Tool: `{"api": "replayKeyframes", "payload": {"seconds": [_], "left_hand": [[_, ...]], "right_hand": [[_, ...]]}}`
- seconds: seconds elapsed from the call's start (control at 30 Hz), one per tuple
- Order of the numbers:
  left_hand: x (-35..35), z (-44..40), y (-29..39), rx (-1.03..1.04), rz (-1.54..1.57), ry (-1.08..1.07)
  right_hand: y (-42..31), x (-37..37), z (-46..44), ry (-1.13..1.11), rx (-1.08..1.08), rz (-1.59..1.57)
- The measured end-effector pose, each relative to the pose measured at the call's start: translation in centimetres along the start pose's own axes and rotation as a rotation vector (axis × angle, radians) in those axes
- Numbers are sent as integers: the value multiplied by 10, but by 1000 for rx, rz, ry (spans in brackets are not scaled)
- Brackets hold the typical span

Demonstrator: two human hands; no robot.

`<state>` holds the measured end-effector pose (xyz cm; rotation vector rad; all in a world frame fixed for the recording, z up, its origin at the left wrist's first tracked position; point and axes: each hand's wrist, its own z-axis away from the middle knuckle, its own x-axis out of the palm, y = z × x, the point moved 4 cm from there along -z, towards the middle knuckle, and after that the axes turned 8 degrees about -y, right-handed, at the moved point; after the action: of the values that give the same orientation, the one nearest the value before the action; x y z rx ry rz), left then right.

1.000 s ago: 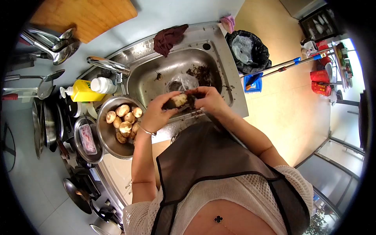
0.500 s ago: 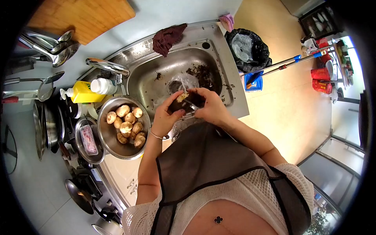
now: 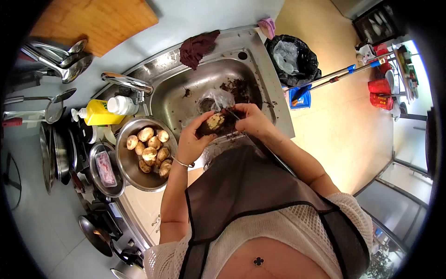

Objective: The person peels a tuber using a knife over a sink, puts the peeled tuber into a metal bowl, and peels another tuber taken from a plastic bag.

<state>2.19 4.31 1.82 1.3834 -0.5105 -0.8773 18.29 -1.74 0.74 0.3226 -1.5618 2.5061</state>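
Observation:
Over the sink (image 3: 179, 100), my left hand (image 3: 194, 137) grips a dark-skinned, root-like vegetable (image 3: 215, 122) with a pale, peeled patch facing up. My right hand (image 3: 254, 122) is closed beside it, on a thin metal peeling tool (image 3: 228, 111) whose exact kind I cannot make out. The tool lies close against the vegetable's right side. Dark peelings (image 3: 239, 89) are strewn in the basin, near a clear plastic bag (image 3: 222, 98). Left of my left hand, a metal bowl (image 3: 125, 165) contains several pale brown, rounded vegetables (image 3: 149, 153).
A chrome faucet (image 3: 127, 81) reaches over the sink's left side. A yellow bottle (image 3: 100, 112) and white jar (image 3: 122, 105) stand beside it. A dark red cloth (image 3: 197, 49) hangs on the back rim. A black-lined bin (image 3: 302, 65) stands right of the sink.
The vegetable has been turned so that more of its pale patch shows. My right hand has moved slightly right and up, with the tool now at the vegetable's upper right edge.

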Motion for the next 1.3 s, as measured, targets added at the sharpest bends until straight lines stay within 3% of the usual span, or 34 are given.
{"api": "replayKeyframes", "payload": {"seconds": [0.07,0.13,0.23,0.3,0.37,0.43,0.53,0.57,0.63,0.7,0.77,0.83,0.9,0.93,1.0,1.13,1.2,1.23,1.3], "left_hand": [[0,2,0,-3,6,-2],[2,-2,-8,-35,27,44],[5,-3,-11,-22,194,-6],[1,1,-10,-34,283,-45],[1,2,-10,-47,373,-81],[1,1,-13,-77,325,-57],[4,-4,-13,-11,282,-18],[4,-4,-12,-9,280,-19],[4,-3,-12,-47,293,-32],[1,1,-13,-55,395,-54],[1,1,-17,-62,498,-73],[1,1,-18,5,429,-57],[1,0,-22,-28,405,-38],[0,0,-23,-60,380,-19],[2,-2,-16,-66,363,-10],[-2,2,-13,-45,335,-39],[-4,2,-17,-55,277,-45],[-4,1,-18,-64,217,-54],[-2,-1,-12,-59,239,-37]], "right_hand": [[15,7,-2,0,6,-38],[6,19,2,191,-339,252],[-10,25,8,276,-415,468],[-18,11,10,212,-286,499],[1,1,0,-36,125,-21],[9,7,-1,-26,124,-56],[-5,24,5,234,-471,413],[-7,24,7,236,-473,413],[-21,26,13,267,-431,585],[-16,12,9,220,-316,552],[2,5,0,32,42,50],[5,7,-1,12,89,57],[-5,14,2,132,-286,309],[-6,21,4,133,-287,309],[-22,33,15,304,-551,475],[-11,14,5,158,-356,505],[6,9,-5,4,-273,189],[7,12,-5,2,-273,189],[-2,22,3,162,-482,325]]}}
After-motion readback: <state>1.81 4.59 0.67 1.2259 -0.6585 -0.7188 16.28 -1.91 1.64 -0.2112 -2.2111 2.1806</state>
